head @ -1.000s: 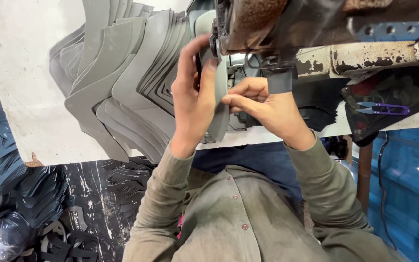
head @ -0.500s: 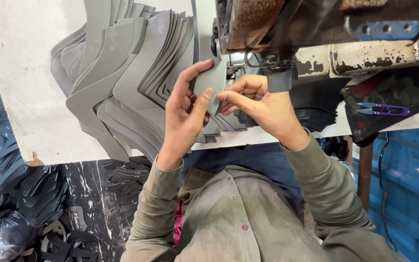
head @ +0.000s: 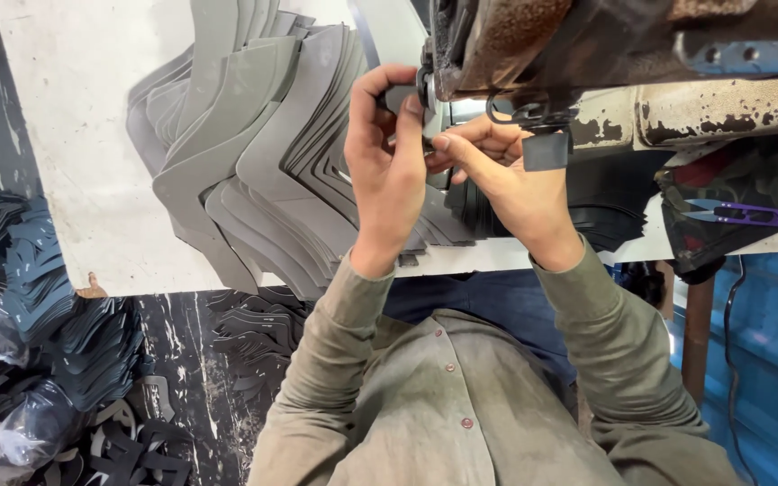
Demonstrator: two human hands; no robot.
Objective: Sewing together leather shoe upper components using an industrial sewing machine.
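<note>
Head view: a white table (head: 74, 135) fills the top left, w/ some dirty marks on it. A big fan of flat grey cut pieces (head: 254, 171) lies on it, from about 9 to 12 o'clock of the hands. The old sewing machine (head: 587, 54) sits at the top right, rusty and worn. At 3 o'clock of the hands, purple thread snips (head: 736, 214) lie in a dark tray. Down at 7 o'clock the dark floor (head: 182, 333) has piles of dark cut pieces (head: 47, 306) and some plastic bags.

The person wears an olive shirt w/ buttons.

Left hand (head: 389, 171) is up at the front of the machine, fingers curled and pinching a small grey piece (head: 400, 95) right by the needle part. The thumb is on one side, the fingers on the other, so the grip is tight on the piece.

Right hand (head: 506, 175) is just beside it at 3 o'clock, touching the left hand. Its fingers bend in toward the same spot. I can't tell if it pinches the piece or just rests on it.

A little dark tag (head: 547, 151) hangs off the machine just above the right hand.
</note>
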